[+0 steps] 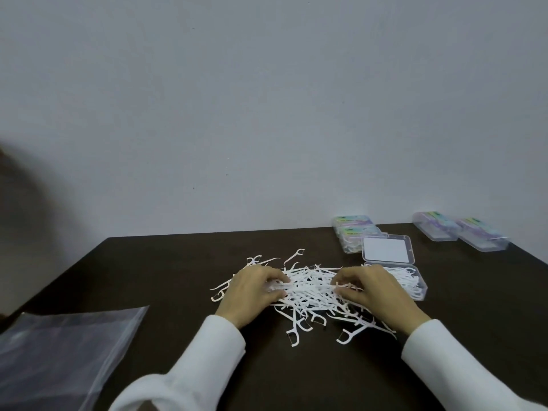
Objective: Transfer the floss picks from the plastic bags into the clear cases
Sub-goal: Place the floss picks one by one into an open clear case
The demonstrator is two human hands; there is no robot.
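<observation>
Dark table (166, 271), left hand (255, 287) and right hand (367, 287) each pinching floss picks (311, 292), one open case (394, 268)

Dark table against a pale wall

A dark brown table (166, 262) filled the lower part of the view, its far edge meeting a plain grey-white wall (267, 99) that took up the upper half. The wall carried a few tiny dark specks. At the far left edge sat a blurred dark shape (6, 185), too indistinct to identify. White sleeves (207, 351) reached in from the bottom.
</observation>
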